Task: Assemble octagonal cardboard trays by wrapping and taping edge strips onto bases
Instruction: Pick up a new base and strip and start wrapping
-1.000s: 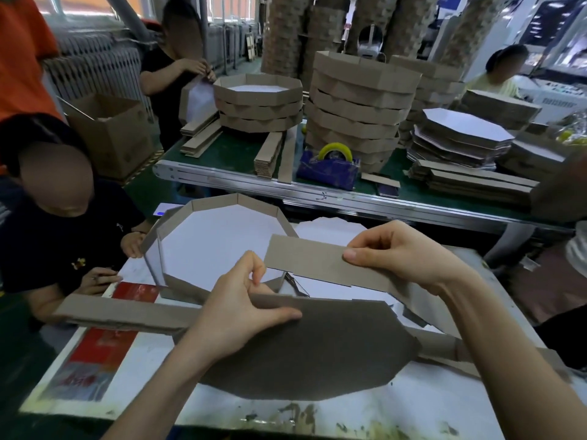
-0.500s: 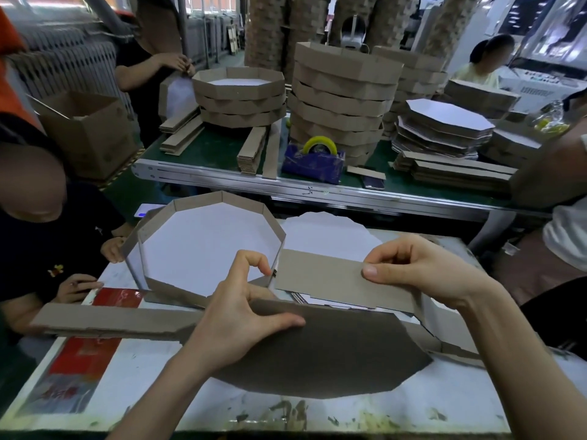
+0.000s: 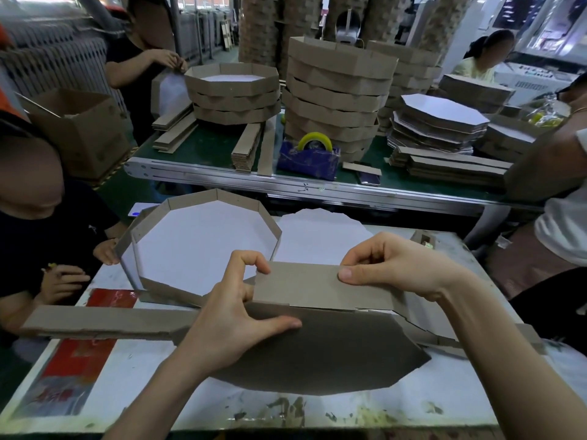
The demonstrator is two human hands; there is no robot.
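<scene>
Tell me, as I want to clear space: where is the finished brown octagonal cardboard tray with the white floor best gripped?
I would pinch the upright right wall of the finished octagonal cardboard tray from above, thumb inside, fingers outside. That wall stands free beside the white base sheets; the near wall sits behind the left hand.

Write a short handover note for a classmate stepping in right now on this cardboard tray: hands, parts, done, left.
Left hand: fingers pinch the edge strip at its raised left end, thumb pressing on the base.
Right hand: pinches the strip's top edge further right.
Parts: base lies grey side up on the worktable; one strip section stands along its far edge. Tape dispenser sits on the far table.
Done: one finished tray stands behind the left hand.
Left: wrap the remaining sides, then tape; no tape seen here yet.
</scene>
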